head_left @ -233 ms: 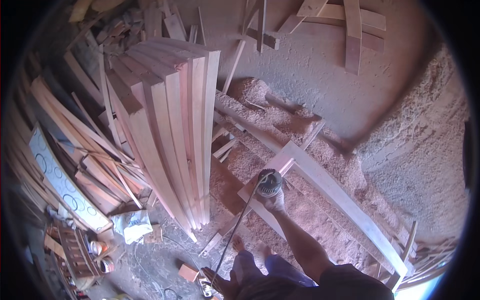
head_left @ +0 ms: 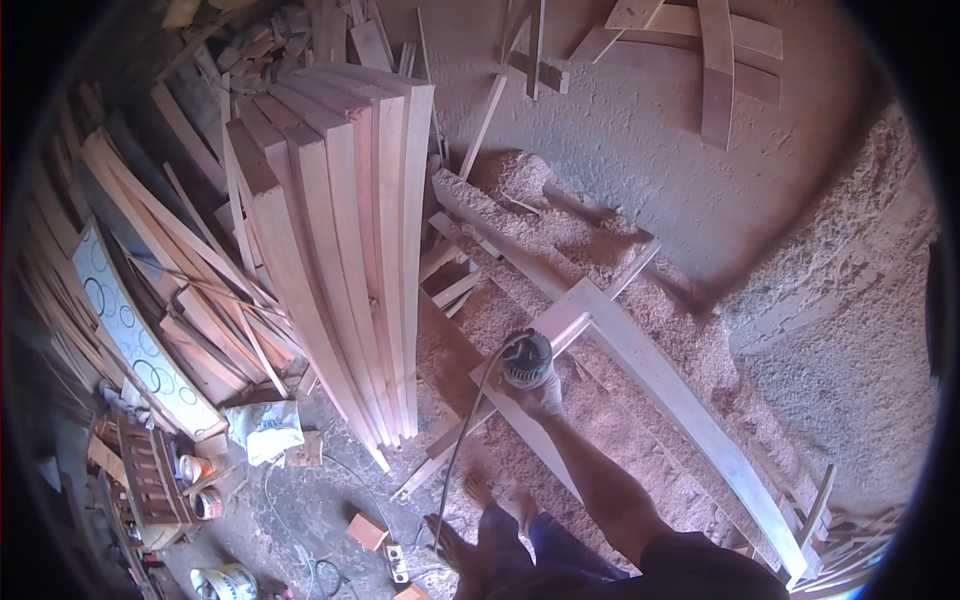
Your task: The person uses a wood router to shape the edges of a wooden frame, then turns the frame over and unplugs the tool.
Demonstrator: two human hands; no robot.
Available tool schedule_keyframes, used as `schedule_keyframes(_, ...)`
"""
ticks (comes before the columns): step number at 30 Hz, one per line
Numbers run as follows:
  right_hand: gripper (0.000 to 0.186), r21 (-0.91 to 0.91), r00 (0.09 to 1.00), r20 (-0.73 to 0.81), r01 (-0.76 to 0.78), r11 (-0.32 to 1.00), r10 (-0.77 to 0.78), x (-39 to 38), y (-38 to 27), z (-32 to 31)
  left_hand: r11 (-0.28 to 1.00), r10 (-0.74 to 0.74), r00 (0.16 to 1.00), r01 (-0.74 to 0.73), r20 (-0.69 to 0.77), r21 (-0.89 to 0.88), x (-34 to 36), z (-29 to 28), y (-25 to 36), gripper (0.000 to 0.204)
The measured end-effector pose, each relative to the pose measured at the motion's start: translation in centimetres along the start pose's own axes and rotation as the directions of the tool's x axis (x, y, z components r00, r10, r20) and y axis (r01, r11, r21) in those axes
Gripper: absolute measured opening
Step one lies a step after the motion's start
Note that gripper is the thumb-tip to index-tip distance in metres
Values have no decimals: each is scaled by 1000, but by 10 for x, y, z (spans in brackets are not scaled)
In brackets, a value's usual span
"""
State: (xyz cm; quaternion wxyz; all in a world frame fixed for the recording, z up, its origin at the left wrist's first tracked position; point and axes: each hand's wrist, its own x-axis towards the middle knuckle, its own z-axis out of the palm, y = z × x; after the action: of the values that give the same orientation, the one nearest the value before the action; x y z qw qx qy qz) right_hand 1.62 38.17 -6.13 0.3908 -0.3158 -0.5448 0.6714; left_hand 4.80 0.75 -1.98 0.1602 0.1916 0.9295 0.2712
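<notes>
A tall stack of wooden beams (head_left: pixel 345 260) leans in the middle left. To the right of the stack, near its lower part, is a dark, round-topped power tool (head_left: pixel 527 362). The right hand (head_left: pixel 543 397) holds the tool, with its fingers wrapped on it. The tool is over a wooden board, but I cannot see its underside. A black cord (head_left: pixel 462 440) goes from the tool down to the left hand (head_left: pixel 455 550), which is low and to the right of the stack's bottom. I cannot tell if that hand grips the cord or only touches it.

A long curved beam (head_left: pixel 690 405) slopes down, farther right of the stack than the tool. A heap of wood shavings (head_left: pixel 515 178) is right of the stack's upper part. Left of the stack, a white board with dark rings (head_left: pixel 145 335) leans among thin boards. Below the stack are a brown block (head_left: pixel 367 531) and, lower left, a white sack (head_left: pixel 265 432).
</notes>
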Motion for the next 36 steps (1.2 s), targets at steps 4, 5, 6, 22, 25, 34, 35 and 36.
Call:
schedule_keyframes(4,90,-8,992,104,-73,997,73,-1,-18,17,943,265,963,-269,-47,-194,32,55,4,106)
schedule_keyframes(5,90,-38,988,127,-82,996,86,2,-20,7,887,369,929,-362,-31,-287,43,51,38,101)
schedule_keyframes(6,90,-65,983,154,-87,994,97,5,-23,0,811,472,881,-449,-33,-376,59,43,76,97)
schedule_keyframes(22,71,-616,686,708,482,623,169,46,-51,-33,749,559,820,-432,127,-502,206,31,208,116)
schedule_keyframes(25,65,-534,683,719,425,731,129,48,-59,-32,603,450,832,-14,325,-798,213,33,220,117)
schedule_keyframes(34,96,-421,762,643,260,869,83,27,-73,-46,785,609,771,-620,189,1,204,64,197,122)
schedule_keyframes(35,109,-399,747,660,261,879,78,22,-73,-49,795,586,788,-604,187,55,194,64,197,121)
schedule_keyframes(36,108,-412,733,672,244,878,111,17,-74,-53,780,609,777,-623,159,55,186,66,194,120)
